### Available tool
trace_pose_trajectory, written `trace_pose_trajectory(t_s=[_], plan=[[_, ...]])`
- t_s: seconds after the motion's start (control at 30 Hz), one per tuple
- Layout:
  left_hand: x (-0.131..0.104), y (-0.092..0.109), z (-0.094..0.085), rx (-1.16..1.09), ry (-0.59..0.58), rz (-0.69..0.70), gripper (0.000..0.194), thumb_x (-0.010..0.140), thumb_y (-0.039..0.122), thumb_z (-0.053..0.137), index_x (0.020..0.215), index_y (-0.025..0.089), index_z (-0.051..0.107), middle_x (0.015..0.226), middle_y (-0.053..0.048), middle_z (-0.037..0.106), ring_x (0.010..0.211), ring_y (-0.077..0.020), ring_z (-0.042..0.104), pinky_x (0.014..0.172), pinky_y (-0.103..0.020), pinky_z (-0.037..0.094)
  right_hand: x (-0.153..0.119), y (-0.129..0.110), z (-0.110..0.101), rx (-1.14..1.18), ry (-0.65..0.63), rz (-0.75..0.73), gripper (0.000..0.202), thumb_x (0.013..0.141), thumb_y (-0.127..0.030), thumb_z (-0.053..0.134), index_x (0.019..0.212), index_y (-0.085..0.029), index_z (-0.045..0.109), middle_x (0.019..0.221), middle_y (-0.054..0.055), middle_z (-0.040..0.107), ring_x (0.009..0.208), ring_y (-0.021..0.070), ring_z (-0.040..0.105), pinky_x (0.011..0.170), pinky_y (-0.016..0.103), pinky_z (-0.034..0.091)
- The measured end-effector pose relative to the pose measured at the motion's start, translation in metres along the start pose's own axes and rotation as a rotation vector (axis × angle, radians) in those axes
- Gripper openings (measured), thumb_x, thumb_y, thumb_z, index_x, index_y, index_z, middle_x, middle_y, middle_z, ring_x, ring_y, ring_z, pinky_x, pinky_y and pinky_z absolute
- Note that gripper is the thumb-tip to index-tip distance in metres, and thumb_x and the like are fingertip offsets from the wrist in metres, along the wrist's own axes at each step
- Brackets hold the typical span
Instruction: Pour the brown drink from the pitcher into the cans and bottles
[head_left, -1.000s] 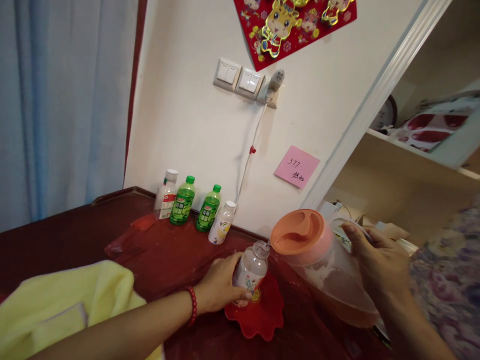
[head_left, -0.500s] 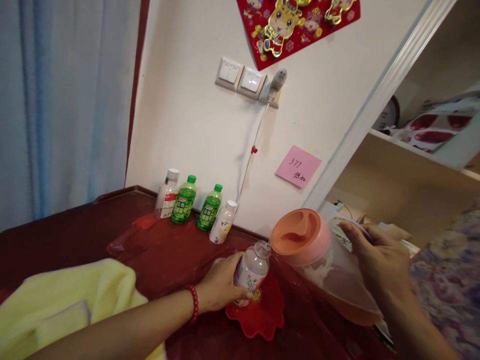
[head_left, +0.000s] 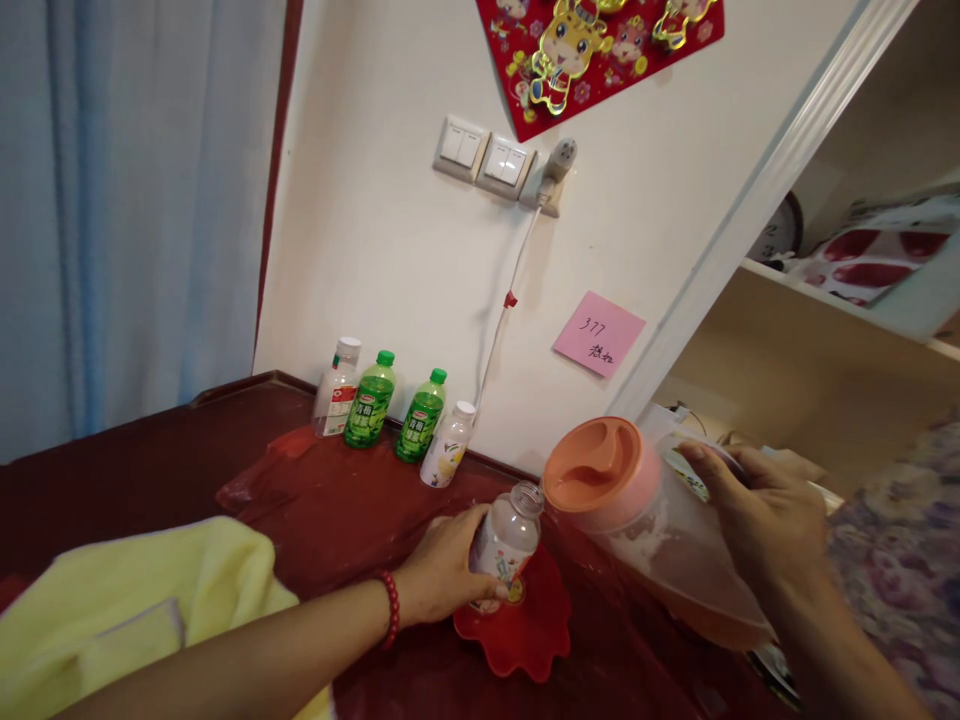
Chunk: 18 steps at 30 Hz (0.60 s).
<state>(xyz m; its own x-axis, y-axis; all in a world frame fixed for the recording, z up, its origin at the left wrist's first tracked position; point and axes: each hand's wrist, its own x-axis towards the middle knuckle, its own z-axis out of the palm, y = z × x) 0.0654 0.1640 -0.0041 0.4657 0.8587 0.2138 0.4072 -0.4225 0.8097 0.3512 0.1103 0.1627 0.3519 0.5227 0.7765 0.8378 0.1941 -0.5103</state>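
Observation:
My left hand (head_left: pixel 448 568) is wrapped round a clear bottle (head_left: pixel 507 540) whose open mouth has no cap. It holds the bottle over a red scalloped dish (head_left: pixel 525 625). By its handle, my right hand (head_left: pixel 772 530) grips a translucent pitcher (head_left: pixel 660 540) with an orange lid (head_left: pixel 592 465). The pitcher is tilted to the left, its lid edge beside the bottle's mouth. I cannot make out whether liquid is flowing between them.
Along the wall stand a clear white-capped bottle (head_left: pixel 337 390), two green drink bottles (head_left: pixel 370 400) (head_left: pixel 421 418) and a white bottle (head_left: pixel 448 447). A yellow towel (head_left: pixel 217 570) lies at the left of the dark red table (head_left: pixel 322 510). A white cable (head_left: pixel 499 340) hangs from a socket; shelves (head_left: pixel 832 350) stand right.
Both hands, the bottle and the pitcher keep nearly the same pose. The whole view has shifted only slightly.

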Motion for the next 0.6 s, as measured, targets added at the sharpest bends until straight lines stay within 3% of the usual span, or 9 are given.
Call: trace_pose_trajectory(t_s=[0.33, 0.6], plan=[[0.0001, -0.0022, 0.0011, 0.004, 0.009, -0.001, 0.083, 0.068, 0.038, 0.092, 0.144, 0.026, 0.061, 0.144, -0.009, 0.073, 0.129, -0.0386, 0.066, 0.112, -0.047, 0.049, 0.002, -0.0068, 0.0012, -0.01, 0.019, -0.093, 0.079, 0.072, -0.101, 0.061, 0.055, -0.024, 0.06, 0.055, 0.001, 0.048, 0.059, 0.0189, 0.041, 0.057, 0.032, 0.027], [0.0, -0.0017, 0.001, 0.009, 0.008, -0.007, 0.083, 0.068, 0.034, 0.092, 0.145, 0.023, 0.061, 0.141, -0.011, 0.074, 0.127, -0.039, 0.067, 0.11, -0.047, 0.049, 0.0037, -0.01, -0.0015, -0.025, 0.03, -0.087, 0.082, 0.069, -0.104, 0.059, 0.054, -0.024, 0.061, 0.053, 0.001, 0.048, 0.056, 0.0188, 0.042, 0.054, 0.032, 0.027]])
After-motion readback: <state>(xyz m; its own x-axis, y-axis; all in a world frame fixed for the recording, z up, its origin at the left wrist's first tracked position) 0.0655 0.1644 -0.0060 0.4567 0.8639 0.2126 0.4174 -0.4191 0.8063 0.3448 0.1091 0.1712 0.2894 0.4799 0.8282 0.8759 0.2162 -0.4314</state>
